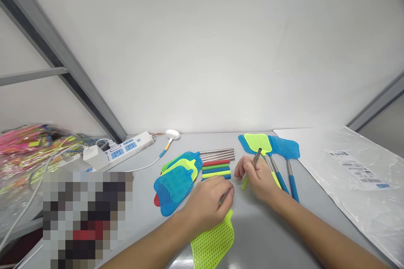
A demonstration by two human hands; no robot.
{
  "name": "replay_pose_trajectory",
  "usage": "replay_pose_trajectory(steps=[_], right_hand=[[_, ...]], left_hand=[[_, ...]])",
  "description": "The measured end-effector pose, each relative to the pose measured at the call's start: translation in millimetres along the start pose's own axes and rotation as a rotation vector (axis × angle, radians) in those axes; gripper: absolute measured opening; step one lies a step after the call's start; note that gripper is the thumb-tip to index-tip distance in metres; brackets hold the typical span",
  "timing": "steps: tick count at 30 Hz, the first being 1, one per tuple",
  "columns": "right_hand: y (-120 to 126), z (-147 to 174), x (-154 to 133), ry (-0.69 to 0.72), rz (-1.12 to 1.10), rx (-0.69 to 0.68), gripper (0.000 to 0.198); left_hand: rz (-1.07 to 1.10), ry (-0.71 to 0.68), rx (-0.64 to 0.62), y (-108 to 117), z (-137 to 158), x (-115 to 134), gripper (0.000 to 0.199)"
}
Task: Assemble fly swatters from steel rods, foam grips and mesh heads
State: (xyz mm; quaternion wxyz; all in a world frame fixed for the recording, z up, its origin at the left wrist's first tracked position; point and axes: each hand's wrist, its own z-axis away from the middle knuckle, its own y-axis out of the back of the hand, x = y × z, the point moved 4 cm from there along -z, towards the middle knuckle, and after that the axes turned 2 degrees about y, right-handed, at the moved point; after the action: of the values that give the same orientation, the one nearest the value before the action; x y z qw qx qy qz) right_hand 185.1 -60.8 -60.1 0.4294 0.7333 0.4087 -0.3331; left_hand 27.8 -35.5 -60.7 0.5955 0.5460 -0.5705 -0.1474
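My left hand (pixel 212 201) is closed, its thumb and forefinger pinching a thin metallic piece, mostly hidden by the fingers. Below it lies a lime-green fly swatter head (pixel 214 241); whether it joins that piece I cannot tell. My right hand (pixel 257 176) is wrapped round a metal rod (pixel 257 157), tilted, with a lime-green handle (pixel 245 183) showing at its lower end. Between and behind my hands lie a row of coloured handles (pixel 216 169) and several bare metal rods (pixel 217 154). Loose swatter heads (pixel 176 187) in blue, lime, green and red are piled left.
Several blue and lime swatters with rods and handles (pixel 293 185) lie right of my right hand. A white plastic bag (pixel 341 172) covers the table's right. At left are a power strip (pixel 131 147), a white charger (pixel 172 134), cables and colourful plastic-wrapped goods (pixel 34 147). A wall stands behind.
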Motion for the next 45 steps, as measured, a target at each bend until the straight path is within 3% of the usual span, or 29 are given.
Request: replay_pose_trajectory(steps=[7,20,24,28,32,36,45], right_hand=[[-4,3,1,-0.024,0.023,-0.047,0.043],[0,1,7,-0.075,0.05,0.001,0.049],[3,4,4,-0.032,0.072,-0.017,0.048],[10,6,-3,-0.011,-0.095,0.084,0.044],[15,8,-9,-0.182,-0.362,0.316,0.043],[9,10,-9,-0.374,-0.557,0.436,0.043],[-1,10,12,-0.552,-0.683,0.414,0.04]], left_hand=[[-0.022,-0.023,0.018,0,2,1,0.019],[-0.066,-0.017,0.026,2,-1,-1,0.022],[-0.085,-0.039,0.048,4,0,3,0.023],[-0.124,-0.045,0.068,5,2,4,0.023],[-0.182,-0.015,0.072,6,4,5,0.033],[-0.272,-0.073,0.075,4,4,10,0.03],[-0.272,-0.166,0.251,1,6,11,0.021]])
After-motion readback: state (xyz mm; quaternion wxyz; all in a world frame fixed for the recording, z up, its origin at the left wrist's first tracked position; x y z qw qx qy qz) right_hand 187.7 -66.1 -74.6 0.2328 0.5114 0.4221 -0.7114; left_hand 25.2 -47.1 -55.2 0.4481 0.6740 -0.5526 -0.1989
